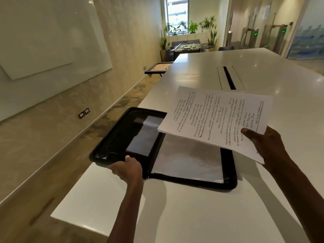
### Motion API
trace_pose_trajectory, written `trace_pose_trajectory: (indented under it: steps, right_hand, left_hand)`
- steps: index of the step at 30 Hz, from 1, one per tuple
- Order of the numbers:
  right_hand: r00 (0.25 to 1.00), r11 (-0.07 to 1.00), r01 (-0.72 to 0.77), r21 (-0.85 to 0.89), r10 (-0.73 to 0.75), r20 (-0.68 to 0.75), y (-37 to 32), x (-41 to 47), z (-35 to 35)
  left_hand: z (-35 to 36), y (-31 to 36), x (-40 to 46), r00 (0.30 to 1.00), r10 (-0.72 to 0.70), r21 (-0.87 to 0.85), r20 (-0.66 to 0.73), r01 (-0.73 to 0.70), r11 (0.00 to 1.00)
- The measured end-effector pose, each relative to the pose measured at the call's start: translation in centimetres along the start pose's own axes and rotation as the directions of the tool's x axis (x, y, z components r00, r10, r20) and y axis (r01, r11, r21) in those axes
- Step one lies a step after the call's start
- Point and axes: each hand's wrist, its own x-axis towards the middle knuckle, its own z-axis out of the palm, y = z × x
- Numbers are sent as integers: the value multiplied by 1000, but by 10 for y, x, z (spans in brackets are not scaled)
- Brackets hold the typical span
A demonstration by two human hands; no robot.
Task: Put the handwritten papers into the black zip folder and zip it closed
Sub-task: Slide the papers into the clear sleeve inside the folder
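The black zip folder (112,137) lies open on the white table, its left half overhanging the table's left edge. Clear plastic sleeves show inside both halves. My left hand (128,170) grips the near edge of the folder's left half, thumb on top. A stack of handwritten papers (213,120) is held above the folder's right half, tilted, covering its far part. My right hand (263,144) holds the stack at its near right corner, thumb on the top sheet.
The long white table (201,207) runs away from me, with a cable slot (228,78) in its middle. A whiteboard wall stands to the left, across a strip of floor. A foosball table and plants (192,27) stand far off by the window.
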Motion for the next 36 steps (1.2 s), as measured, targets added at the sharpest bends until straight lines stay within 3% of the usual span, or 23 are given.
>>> trace_pose_trajectory:
  steps: [10, 18, 27, 32, 36]
  right_hand:
    - [998, 996, -11, 83, 16, -60, -7, -2, -18]
    - [991, 998, 28, 63, -20, -133, -19, -6, -50]
    - [972, 999, 36, 22, -29, -234, -24, -8, -92]
    - [968, 998, 43, -56, -56, -245, -21, -5, -117]
    - [965, 996, 42, -81, -61, -256, -20, -8, -130]
  left_hand:
    - [7, -15, 1, 989, 145, -132, -20, -147, 980]
    - [30, 4, 22, 996, 41, -222, 73, -24, 975]
    - [89, 28, 64, 958, -21, -259, 285, 98, 961]
    - [132, 44, 83, 880, 16, -239, 474, 111, 965]
    - [164, 53, 91, 828, 62, -163, 558, 36, 986]
